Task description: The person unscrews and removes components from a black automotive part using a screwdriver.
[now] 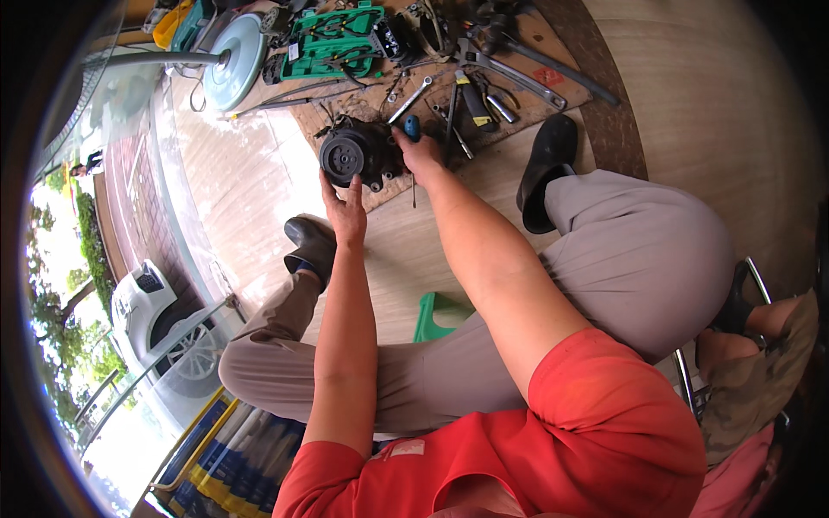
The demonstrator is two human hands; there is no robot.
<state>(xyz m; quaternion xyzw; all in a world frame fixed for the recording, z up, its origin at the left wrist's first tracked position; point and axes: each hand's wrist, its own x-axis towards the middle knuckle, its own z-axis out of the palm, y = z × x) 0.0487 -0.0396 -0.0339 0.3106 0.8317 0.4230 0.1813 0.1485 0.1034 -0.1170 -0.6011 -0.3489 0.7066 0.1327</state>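
Note:
A dark, greasy compressor (380, 154) with a round grooved pulley (343, 159) sits at the near left edge of a worn board. My left hand (345, 211) grips the pulley's near rim, thumb and fingers set apart along it. At the compressor's right side is my right hand (420, 155), closed around what looks like a screwdriver (412, 128) with a blue handle. A thin shaft shows below that hand. Just beyond lie a combination wrench (410, 99) and a yellow-and-black utility knife (476, 102).
On the board (553, 52) lie a large adjustable wrench (509, 71), a socket (501, 109) and a green tool case (337, 39). A round pale-blue fan base (235, 62) stands far left. A green stool (439, 316) is between my legs. Another person sits at right.

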